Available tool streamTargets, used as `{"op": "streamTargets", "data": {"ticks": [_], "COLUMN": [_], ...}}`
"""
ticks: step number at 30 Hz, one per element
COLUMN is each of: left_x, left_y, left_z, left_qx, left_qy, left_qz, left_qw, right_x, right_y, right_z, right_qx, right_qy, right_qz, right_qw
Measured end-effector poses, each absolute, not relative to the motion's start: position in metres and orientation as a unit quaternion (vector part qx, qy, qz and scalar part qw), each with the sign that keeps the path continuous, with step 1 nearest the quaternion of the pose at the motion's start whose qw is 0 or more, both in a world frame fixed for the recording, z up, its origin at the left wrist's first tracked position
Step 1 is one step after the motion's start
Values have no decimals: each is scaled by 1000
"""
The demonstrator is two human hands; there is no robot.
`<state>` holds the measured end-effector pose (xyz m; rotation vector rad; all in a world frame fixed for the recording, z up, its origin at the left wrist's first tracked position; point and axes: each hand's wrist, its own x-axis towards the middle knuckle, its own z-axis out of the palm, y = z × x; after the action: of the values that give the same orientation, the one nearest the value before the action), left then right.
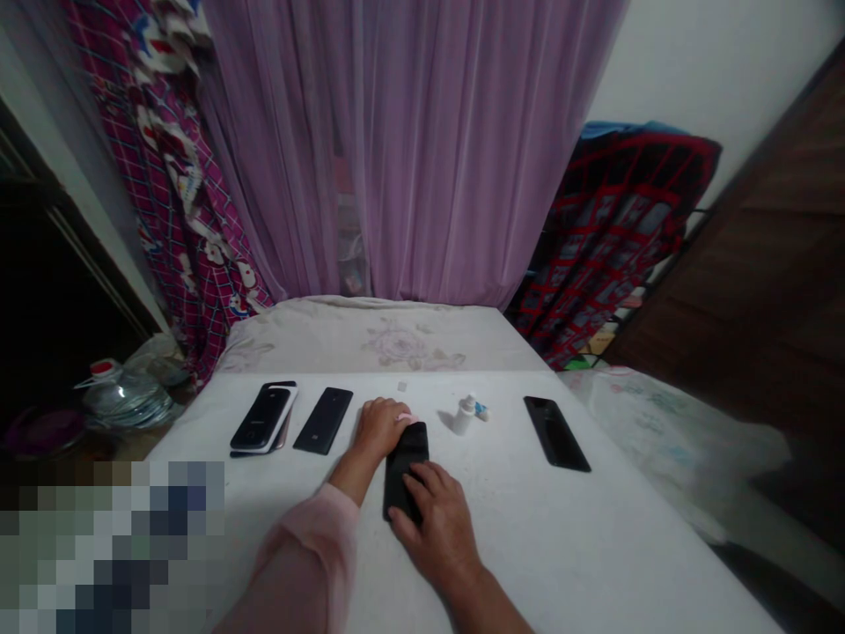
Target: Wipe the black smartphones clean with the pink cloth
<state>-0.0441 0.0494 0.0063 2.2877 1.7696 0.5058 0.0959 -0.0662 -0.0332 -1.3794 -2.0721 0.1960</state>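
Observation:
A black smartphone point(398, 480) lies flat on the white table, its long side pointing away from me. My left hand point(381, 427) is closed at the phone's far end, with a bit of pink cloth point(407, 417) showing at its fingertips. My right hand point(441, 519) holds the near part of the phone, the thumb at its lower left and the fingers bent over its surface. To the right of the phone's far end stands a small white bottle point(463, 417). A small blue-and-white item point(482, 411) lies beside that bottle.
On the left are a stack of phones point(264, 421) and a separate dark phone point(323, 421). Another black phone point(556, 433) lies right. A tiny pale square point(402, 387) sits near the back of the white table point(528, 546). Purple curtains point(422, 158) hang behind.

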Motion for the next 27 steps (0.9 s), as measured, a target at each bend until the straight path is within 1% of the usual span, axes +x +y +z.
{"op": "streamTargets", "data": {"ticks": [6,12,19,27], "left_x": [-51,-59,-51,-41], "left_y": [26,17,29,51], "left_z": [8,14,10,15], "left_qx": [799,802,791,808], "left_qy": [558,545,567,564], "left_qz": [178,157,178,135], "left_qw": [134,185,142,103], "right_x": [104,111,111,112], "right_y": [-63,-63,-61,-60], "right_z": [-36,-34,-30,-24], "right_qx": [-480,-451,-459,-458], "right_qy": [-806,-830,-840,-842], "right_qz": [75,109,130,143], "right_qw": [338,309,259,245]}}
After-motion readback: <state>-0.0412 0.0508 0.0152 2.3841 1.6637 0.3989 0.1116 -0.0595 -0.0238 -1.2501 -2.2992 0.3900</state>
